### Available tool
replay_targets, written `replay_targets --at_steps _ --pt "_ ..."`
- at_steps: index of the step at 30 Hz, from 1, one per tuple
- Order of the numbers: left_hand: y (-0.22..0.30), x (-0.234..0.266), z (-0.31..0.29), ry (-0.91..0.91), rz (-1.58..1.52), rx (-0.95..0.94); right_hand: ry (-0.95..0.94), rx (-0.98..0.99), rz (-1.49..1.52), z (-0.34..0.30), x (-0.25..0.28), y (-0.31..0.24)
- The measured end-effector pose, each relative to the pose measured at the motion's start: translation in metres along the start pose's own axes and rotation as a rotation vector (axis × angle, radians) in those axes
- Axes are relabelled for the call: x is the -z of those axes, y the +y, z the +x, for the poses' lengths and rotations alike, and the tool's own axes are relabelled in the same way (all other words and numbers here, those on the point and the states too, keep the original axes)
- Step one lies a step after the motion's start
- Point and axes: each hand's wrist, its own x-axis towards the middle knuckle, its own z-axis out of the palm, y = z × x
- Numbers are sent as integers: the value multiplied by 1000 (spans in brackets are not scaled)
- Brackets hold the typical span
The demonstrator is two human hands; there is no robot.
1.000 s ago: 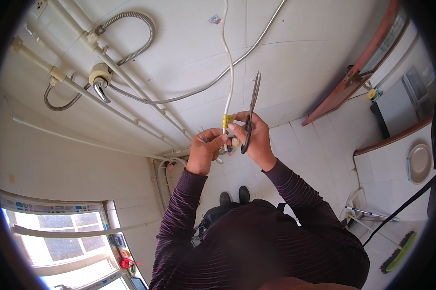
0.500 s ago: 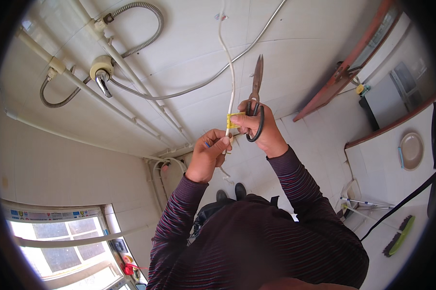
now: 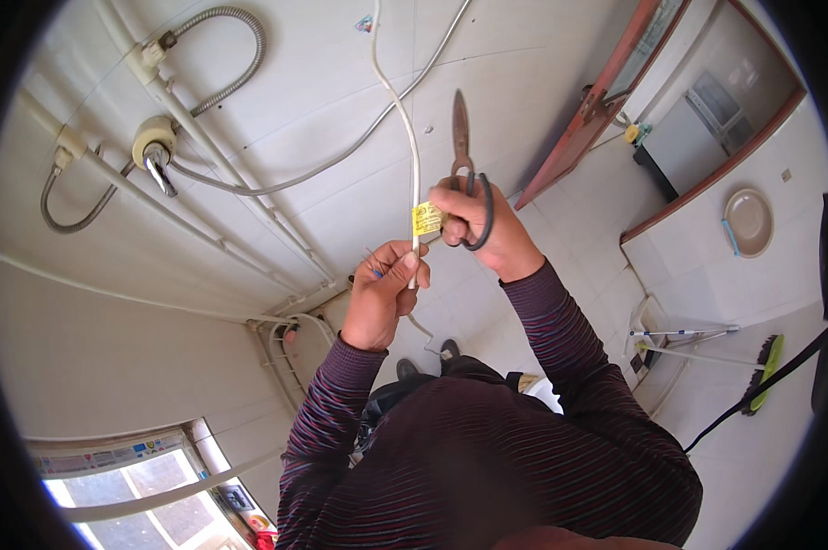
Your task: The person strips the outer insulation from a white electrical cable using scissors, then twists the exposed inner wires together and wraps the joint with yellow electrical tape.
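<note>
A white electric cable (image 3: 413,151) hangs down in front of me, and my left hand (image 3: 377,302) pinches its lower end between thumb and fingers. Thin wire ends, one with blue insulation (image 3: 377,272), stick out beside those fingers. Just above the pinch, a yellow label (image 3: 426,219) is wrapped on the cable like a flag. My right hand (image 3: 496,234) is closed around the black handles of a pair of scissors (image 3: 462,137), whose rusty blades point up and look closed. Its fingertips are at the label's right edge; whether they touch it I cannot tell.
A shower mixer tap (image 3: 157,154) with pipes and metal hoses runs along the wall at left. A reddish door (image 3: 579,124) stands at upper right. Further right are a basin (image 3: 750,223) and a green broom (image 3: 764,374). A window (image 3: 148,495) is at lower left.
The view has shifted, so the room's fittings appear further left. My right thumb has moved off the label's face, and more of the label now shows. Both hands keep hold of their things.
</note>
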Motion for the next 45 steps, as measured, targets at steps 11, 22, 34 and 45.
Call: replay_targets --at_steps 11,22,34,45 --pt "20 -13 -3 62 -53 -121 64 299 -475 -54 17 43" --pt "-36 -23 36 248 360 -237 255 361 -1067 -90 37 83" --pt "-49 -38 59 34 581 -293 515 301 -1163 -88 35 73" --pt "-59 -50 73 -62 584 -264 639 292 -1299 -98 43 65"
